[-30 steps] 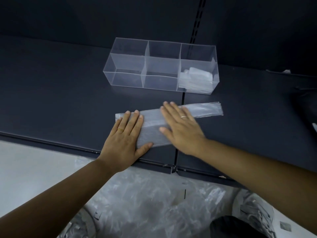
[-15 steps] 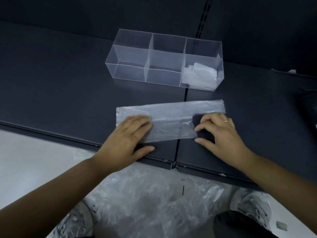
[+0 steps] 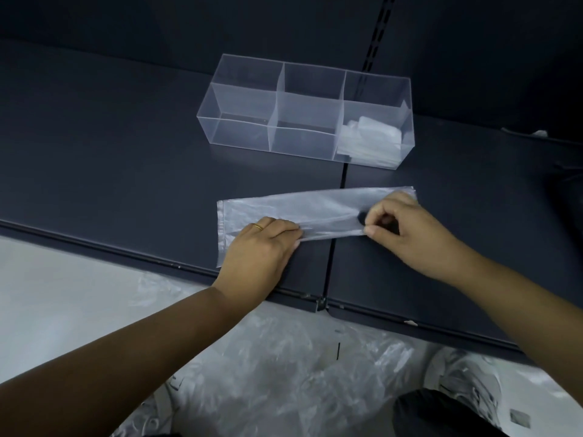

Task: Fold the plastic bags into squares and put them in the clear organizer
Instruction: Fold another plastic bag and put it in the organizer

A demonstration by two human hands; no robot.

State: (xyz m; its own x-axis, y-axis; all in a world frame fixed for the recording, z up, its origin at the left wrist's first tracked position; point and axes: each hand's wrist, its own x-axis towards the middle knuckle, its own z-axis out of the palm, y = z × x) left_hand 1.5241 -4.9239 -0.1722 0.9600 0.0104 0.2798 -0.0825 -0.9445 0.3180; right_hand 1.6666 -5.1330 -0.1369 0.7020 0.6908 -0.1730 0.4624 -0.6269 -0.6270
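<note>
A clear plastic bag point(image 3: 315, 209) lies as a long strip on the dark shelf point(image 3: 110, 171). My left hand point(image 3: 262, 247) grips the bag's near edge at its left part, fingers curled over the fold. My right hand point(image 3: 400, 228) pinches the near edge at the right end and lifts it off the shelf. Behind the bag stands the clear organizer point(image 3: 306, 105) with three compartments. Folded bags point(image 3: 372, 137) fill its right compartment; the other two hold nothing.
The shelf's front edge point(image 3: 189, 268) runs just under my wrists, with a seam point(image 3: 334, 247) between two panels. Below it on the floor lies a heap of loose plastic bags point(image 3: 284, 357). A dark back wall rises behind the organizer.
Both hands went from pressing flat on the bag to gripping its near edge. My right hand slid to the right end and raised the edge, narrowing the strip.
</note>
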